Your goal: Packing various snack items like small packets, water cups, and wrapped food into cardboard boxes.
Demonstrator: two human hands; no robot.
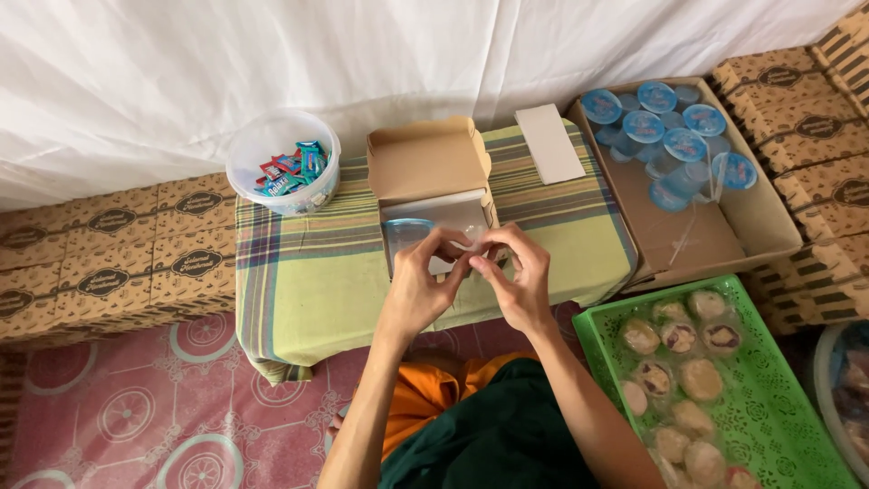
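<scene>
My left hand [424,276] and my right hand [516,272] meet over an open small cardboard box [425,167] on a low table with a green checked cloth [308,272]. Both hands pinch a small clear plastic wrapper [471,243] between their fingertips. Inside the box stands a sealed water cup with a blue lid [405,232], partly hidden by my left hand. The box lid stands open toward the back.
A clear tub of wrapped candies [285,163] sits at the table's back left. A flat white card [549,143] lies at the back right. A carton of blue-lidded water cups [674,145] is at right, a green basket of wrapped snacks [697,380] below it. Stacked folded brown boxes [109,254] line both sides.
</scene>
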